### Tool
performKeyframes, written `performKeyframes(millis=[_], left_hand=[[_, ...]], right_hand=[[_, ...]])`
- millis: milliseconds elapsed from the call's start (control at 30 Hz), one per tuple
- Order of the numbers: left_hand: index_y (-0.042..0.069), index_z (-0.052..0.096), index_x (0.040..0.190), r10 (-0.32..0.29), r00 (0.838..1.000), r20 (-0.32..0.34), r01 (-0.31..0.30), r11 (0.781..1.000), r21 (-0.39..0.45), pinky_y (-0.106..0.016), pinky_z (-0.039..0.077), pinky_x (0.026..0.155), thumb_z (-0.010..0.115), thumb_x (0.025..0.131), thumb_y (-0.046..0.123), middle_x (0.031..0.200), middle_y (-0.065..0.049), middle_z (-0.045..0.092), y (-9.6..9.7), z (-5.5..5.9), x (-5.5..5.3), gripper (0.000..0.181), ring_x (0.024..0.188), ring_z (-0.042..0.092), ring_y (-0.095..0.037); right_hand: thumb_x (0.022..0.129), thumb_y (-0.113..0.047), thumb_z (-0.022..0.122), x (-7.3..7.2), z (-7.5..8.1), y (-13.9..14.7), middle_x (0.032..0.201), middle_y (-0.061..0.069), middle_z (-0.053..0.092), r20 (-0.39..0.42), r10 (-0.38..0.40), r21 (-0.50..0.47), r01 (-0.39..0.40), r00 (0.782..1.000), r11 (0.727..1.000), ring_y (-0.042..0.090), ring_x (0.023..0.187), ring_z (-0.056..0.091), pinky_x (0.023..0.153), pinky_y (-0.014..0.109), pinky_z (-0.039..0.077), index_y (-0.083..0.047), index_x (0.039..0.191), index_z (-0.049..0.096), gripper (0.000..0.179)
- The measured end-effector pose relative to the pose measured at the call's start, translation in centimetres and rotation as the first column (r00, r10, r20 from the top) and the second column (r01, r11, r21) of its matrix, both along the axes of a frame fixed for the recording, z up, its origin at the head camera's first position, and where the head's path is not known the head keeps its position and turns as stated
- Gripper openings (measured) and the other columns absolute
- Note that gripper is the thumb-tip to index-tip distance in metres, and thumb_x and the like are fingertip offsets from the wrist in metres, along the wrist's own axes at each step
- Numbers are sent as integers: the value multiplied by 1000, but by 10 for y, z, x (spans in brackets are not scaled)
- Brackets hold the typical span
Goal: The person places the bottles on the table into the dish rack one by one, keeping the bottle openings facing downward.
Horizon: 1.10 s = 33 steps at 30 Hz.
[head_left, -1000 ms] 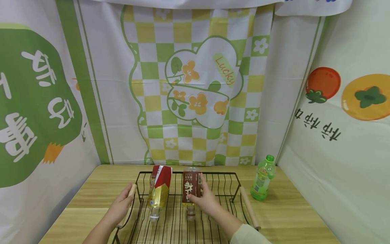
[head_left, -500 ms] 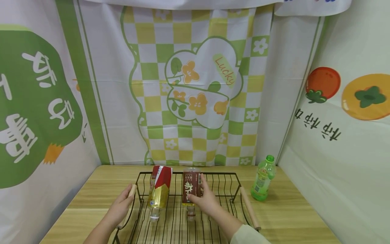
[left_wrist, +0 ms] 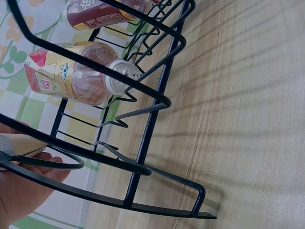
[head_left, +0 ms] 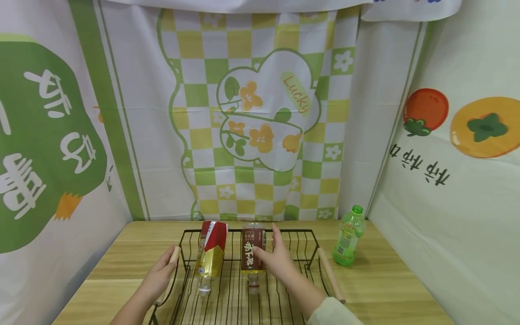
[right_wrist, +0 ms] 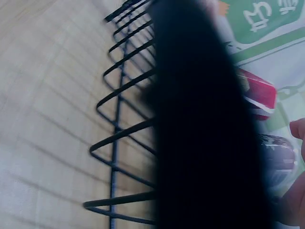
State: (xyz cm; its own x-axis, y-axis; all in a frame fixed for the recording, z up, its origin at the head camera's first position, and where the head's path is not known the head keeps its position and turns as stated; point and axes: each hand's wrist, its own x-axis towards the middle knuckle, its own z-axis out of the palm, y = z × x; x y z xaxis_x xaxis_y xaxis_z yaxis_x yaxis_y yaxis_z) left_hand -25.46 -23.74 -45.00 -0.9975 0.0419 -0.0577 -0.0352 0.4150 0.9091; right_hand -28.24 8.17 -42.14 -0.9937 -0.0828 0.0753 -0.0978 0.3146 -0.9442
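In the head view my left hand [head_left: 158,277] grips the wooden handle [left_wrist: 23,144] at the left of a black wire rack [head_left: 292,230]. My right hand [head_left: 282,266] is spread wide beside a bottle with a dark red label [head_left: 248,257]. Its thumb lies at the label's front, while the raised fingers stand apart from the bottle's right side. That bottle leans in the rack, cap end toward me. To its left leans a bottle with a red and gold label [head_left: 214,248], its white cap low. A dark blurred shape hides much of the right wrist view.
A green bottle [head_left: 348,239] stands upright on the wooden table [head_left: 378,280], right of the rack. The rack's right wooden handle [head_left: 331,275] sits beyond my right forearm. Printed cloth [head_left: 260,189] hangs behind the table and along both sides.
My right hand has loosened from the dark red bottle, its fingers spreading away to the right. The left hand stays on the handle. The head view has shifted slightly.
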Motion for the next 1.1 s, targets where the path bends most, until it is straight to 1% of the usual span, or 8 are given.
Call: performKeyframes(millis=[233,333,467,667,767,933,1033,1100], left_hand=[[-3,3,155,-12,1000,4,12,1000,8,-63,6,119,31,106,17,161,-31,1,-2,-2,-1,61,148,2,-49],[-4,1,155,-16,1000,5,16,1000,21,-63,5,119,30,106,16,160,-31,0,-3,-1,-1,60,148,1,-49],[-7,2,154,-14,1000,-5,14,1000,27,-62,4,119,30,106,15,160,-32,-1,-3,0,-1,60,148,0,-49],[-5,2,155,-18,1000,5,17,999,31,-62,5,119,31,106,16,160,-32,0,-2,0,-2,60,148,0,-49],[-4,1,155,-19,1000,12,19,999,27,-63,5,119,31,106,17,160,-31,0,-1,-1,-2,61,148,1,-49],[-4,2,155,-16,1000,12,15,1000,18,-63,5,119,31,106,17,161,-31,1,-1,-2,-2,61,148,1,-49],[-3,2,155,-17,1000,11,17,1000,21,-63,5,119,31,106,17,161,-31,0,-1,-2,-2,61,148,1,-49],[-4,2,155,-15,1000,8,15,1000,23,-63,5,119,31,106,16,161,-31,0,-1,-2,-2,60,148,1,-49]], right_hand=[[92,-23,68,-2,17,19,159,31,13,-15,20,-56,-20,1000,998,53,143,20,109,68,31,-12,158,5,92],[92,-27,68,-6,26,33,161,29,10,-28,10,-58,-12,1000,998,51,145,18,112,67,28,-13,159,3,94],[93,-33,68,-11,38,52,162,26,10,-57,-25,-23,24,998,999,48,147,16,115,64,25,-14,159,1,95],[94,-28,66,-17,51,81,161,28,8,-96,-97,-5,97,991,995,48,147,16,116,62,24,-12,158,-2,95],[95,-28,65,-18,53,99,161,29,8,-96,-139,29,142,986,989,48,147,16,115,63,25,-11,158,-4,95],[95,-34,63,-20,52,131,162,29,2,-92,-197,78,205,976,976,49,147,13,116,64,22,-13,157,-11,99],[95,-37,64,-21,48,150,162,29,1,-97,-247,90,256,964,963,50,147,14,115,65,23,-15,157,-14,102],[94,-35,65,-22,44,161,162,29,1,-99,-288,84,296,953,951,50,146,15,115,66,24,-16,157,-15,103]])
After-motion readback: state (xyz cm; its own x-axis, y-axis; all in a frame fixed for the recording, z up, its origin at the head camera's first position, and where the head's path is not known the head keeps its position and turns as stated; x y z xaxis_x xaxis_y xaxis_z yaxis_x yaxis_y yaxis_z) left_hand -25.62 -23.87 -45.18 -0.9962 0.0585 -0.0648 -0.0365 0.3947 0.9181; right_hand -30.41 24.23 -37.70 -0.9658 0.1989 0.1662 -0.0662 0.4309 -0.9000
